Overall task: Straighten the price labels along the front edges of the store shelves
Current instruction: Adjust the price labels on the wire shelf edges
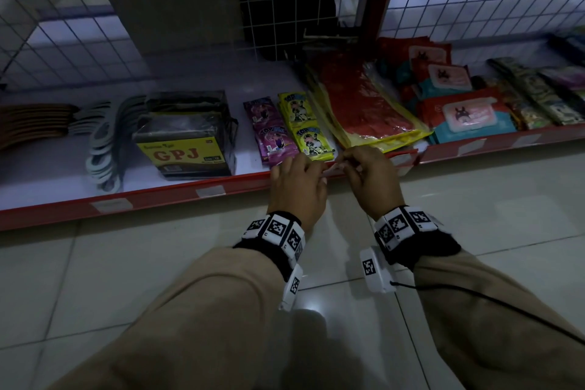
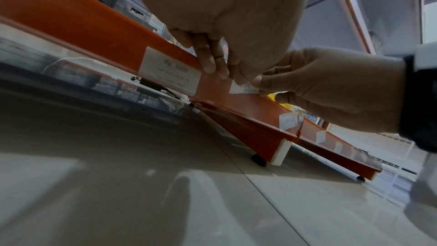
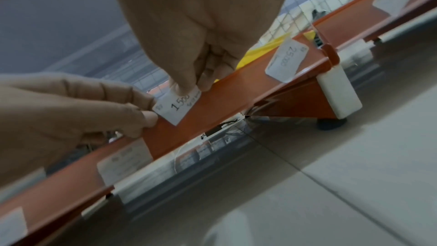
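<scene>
Head view looks down at a low red shelf edge [image 1: 177, 196] running across above a tiled floor [image 1: 126, 279], with both hands meeting at it near the middle. The left hand [image 1: 297, 187] and the right hand [image 1: 370, 177] both have their fingers curled in toward one small white price label [image 3: 177, 108], which lies on the front face of the edge between them.

From the right wrist view, that label reads "1.500" and sits tilted, one corner dropping toward the lower lip of the red strip. The right hand pinches its upper end between thumb and fingers, and the left hand's fingertips [image 3: 147, 117] pinch its other end. The left wrist view shows the same label [image 2: 243, 88] mostly covered by the two hands, only a white corner visible.

Other labels sit along the same strip: a wide one [image 2: 169, 71] just to the left of the hands, and a tilted one marked "25.000" [image 3: 286, 61] to the right, near the white end cap [image 3: 338, 93] of the shelf.

On the shelf behind the hands lie a yellow-labelled "GPJ" pack [image 1: 186, 136], pink and yellow sachets [image 1: 289, 127], and a red bag in clear wrap [image 1: 364, 104]. A wire grid [image 1: 285, 9] backs the shelf.
</scene>
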Available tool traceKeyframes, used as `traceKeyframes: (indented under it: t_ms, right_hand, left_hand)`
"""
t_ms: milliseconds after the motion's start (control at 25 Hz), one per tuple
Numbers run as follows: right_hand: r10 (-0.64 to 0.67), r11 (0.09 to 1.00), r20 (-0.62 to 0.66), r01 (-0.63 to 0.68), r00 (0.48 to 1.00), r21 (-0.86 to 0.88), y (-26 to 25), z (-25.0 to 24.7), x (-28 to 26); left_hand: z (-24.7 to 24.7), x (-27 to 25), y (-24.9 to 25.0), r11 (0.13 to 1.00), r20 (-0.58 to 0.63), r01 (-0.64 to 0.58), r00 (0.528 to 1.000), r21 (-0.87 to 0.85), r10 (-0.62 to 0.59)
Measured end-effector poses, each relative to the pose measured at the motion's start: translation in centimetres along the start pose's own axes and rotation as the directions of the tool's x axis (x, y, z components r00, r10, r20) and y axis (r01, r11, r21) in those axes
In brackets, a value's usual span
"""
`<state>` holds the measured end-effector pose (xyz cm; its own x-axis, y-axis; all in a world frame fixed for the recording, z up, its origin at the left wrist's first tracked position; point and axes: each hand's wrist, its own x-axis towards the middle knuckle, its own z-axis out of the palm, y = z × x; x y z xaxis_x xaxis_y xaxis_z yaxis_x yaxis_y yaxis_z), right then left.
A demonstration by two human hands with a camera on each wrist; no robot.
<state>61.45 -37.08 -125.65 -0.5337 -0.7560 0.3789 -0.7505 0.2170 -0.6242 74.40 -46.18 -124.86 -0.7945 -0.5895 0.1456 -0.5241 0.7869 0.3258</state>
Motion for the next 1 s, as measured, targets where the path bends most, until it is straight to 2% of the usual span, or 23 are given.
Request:
traceKeyframes:
  t_ms: [120,360,800,1000]
  right_hand:
    - [-0.035,0.997,0.03,0.037,0.999,-0.069,0.15,-0.13,-0.3]
    - [-0.075,0.94,0.124,0.112,0.989,-0.322,0.53,-0.59,-0.77]
    - [-0.097,0.909,0.147,0.147,0.984,-0.39,0.48,-0.66,-0.76]
    - [-0.111,0.906,0.114,0.148,0.987,-0.396,0.48,-0.72,-0.91]
  left_hand:
    - [0.2,0.11,0.11,0.998,0.007,0.0,1.0,0.068,-0.001]
    - [0.41,0.14,0.5,0.985,0.011,-0.02,1.0,0.172,0.019]
    - [0.51,0.25,0.5,0.968,0.043,-0.049,0.998,0.245,0.04]
    - [0.43,0.12,0.6,0.966,0.044,-0.055,0.998,0.253,0.045]
